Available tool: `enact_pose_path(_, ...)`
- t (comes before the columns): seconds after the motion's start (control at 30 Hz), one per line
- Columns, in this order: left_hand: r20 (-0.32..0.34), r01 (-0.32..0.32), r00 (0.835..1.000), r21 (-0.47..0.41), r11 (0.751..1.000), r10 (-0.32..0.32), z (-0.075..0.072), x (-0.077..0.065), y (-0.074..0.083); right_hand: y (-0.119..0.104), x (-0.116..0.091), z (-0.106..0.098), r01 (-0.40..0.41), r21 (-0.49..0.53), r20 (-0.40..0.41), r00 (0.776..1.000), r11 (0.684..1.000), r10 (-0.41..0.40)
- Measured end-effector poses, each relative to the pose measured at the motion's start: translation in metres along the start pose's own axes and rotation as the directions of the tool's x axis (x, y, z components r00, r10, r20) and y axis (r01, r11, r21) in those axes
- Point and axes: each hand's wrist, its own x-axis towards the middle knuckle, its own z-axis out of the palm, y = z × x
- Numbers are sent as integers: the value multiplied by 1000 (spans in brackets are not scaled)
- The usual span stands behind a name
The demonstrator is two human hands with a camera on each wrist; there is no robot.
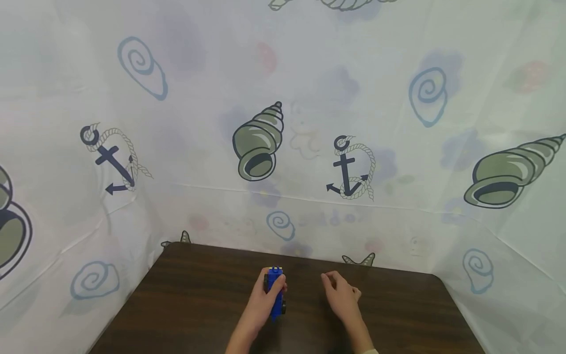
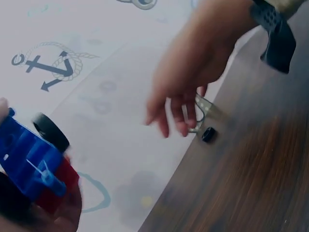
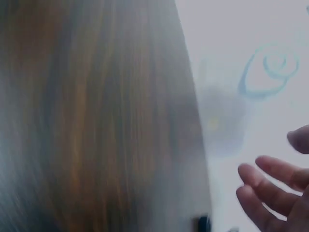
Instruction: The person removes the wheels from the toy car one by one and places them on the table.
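Observation:
In the head view my left hand [image 1: 260, 301] grips a blue toy vehicle [image 1: 276, 301] with black wheels, thumb on top. The left wrist view shows the toy's blue body [image 2: 30, 157], a red part [image 2: 63, 181] beside it and a black wheel [image 2: 51, 132] on one side. To the right, above the table, my right hand [image 1: 342, 297] holds nothing. Its fingers [image 3: 270, 193] are loosely bent and apart in the right wrist view. A small black piece [image 2: 208, 135], perhaps a loose wheel, is on the table near the right hand; the head view does not show it.
The dark brown wooden table [image 1: 199, 295] has rounded far corners. Behind it and along both sides hangs a pale cloth [image 1: 305, 88] printed with shells, anchors and starfish. A dark band [image 2: 277, 41] circles the right wrist.

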Motion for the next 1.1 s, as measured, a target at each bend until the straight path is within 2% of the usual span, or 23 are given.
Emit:
enact_pose_path(0.07, -26, -9, 1000, 43, 999, 10, 0, -1, 0, -11, -6, 5, 50, 40, 43, 998, 998, -52)
enact_pose_path(0.17, -45, -20, 999, 76, 997, 24, 0, -1, 0, -26, -16, 14, 113, 141, 141, 981, 984, -133)
enact_pose_path(0.27, -56, -26, 998, 80, 996, 31, -1, -1, 0, -39, -28, 23, 136, 225, 217, 958, 965, -186)
enact_pose_path(0.3, -58, -28, 998, 80, 996, 33, -1, -1, -1, -43, -32, 25, 143, 238, 221, 955, 961, -197)
enact_pose_path(0.37, -63, -30, 997, 75, 997, 35, -1, 0, -1, -50, -39, 31, 162, 250, 201, 956, 955, -215)
enact_pose_path(0.47, -83, -37, 996, 64, 997, 43, 0, 2, -1, -56, -47, 39, 214, 244, 120, 961, 946, -249)
enact_pose_path(0.6, -122, -46, 991, 41, 998, 50, 3, 2, 0, -61, -53, 47, 333, 137, 4, 942, 933, -336)
enact_pose_path(0.8, -144, -33, 989, -41, 999, 27, 6, 0, 4, -68, -53, 53, 455, -72, -91, 883, 887, -461)
enact_pose_path(1.0, -121, -45, 992, -96, 994, 33, 1, -1, 4, -73, -51, 57, 554, -230, -178, 785, 800, -594)
enact_pose_path(1.1, -110, -48, 993, -108, 993, 36, -2, -1, 4, -73, -49, 58, 583, -270, -187, 748, 766, -636)
